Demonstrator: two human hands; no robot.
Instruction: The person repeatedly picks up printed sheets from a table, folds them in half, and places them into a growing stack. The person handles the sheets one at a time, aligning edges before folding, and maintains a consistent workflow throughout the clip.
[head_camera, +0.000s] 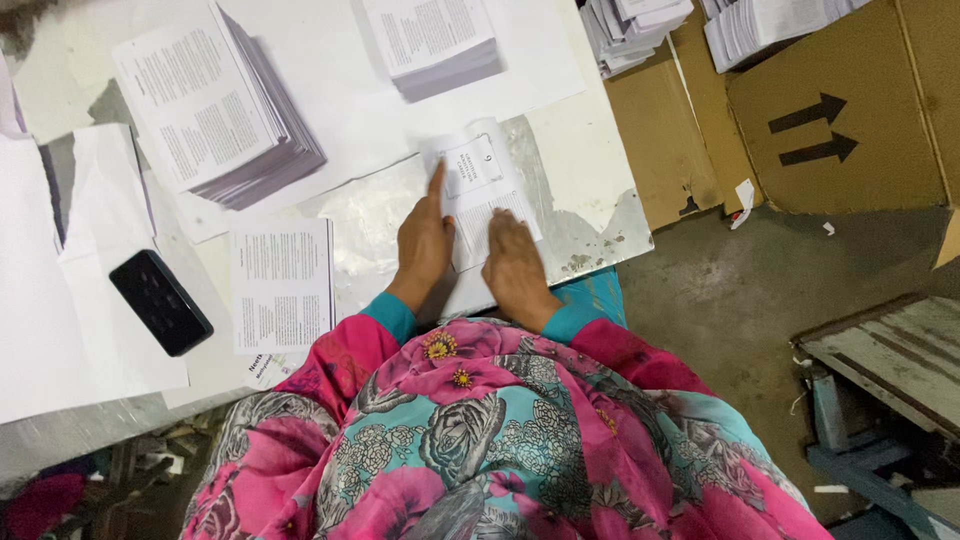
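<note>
Both hands press flat, fingers spread, on one folded leaflet (480, 190) at the counter (590, 170) edge: left hand (424, 240), right hand (514, 262). Two printed stacks (215, 105) sit behind; one phone (160, 302) lies left.

A black phone (160, 302) lies at the left of the frame, a printed sheet (282, 285) beside it, two leaflet stacks (215, 105) (435, 45) at the upper left and upper centre, and a cardboard box (840, 110) at the upper right.

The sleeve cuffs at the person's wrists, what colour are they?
Teal, on both sleeve cuffs, set against a pink flowered garment. The head view shows them just behind the hands.
</note>
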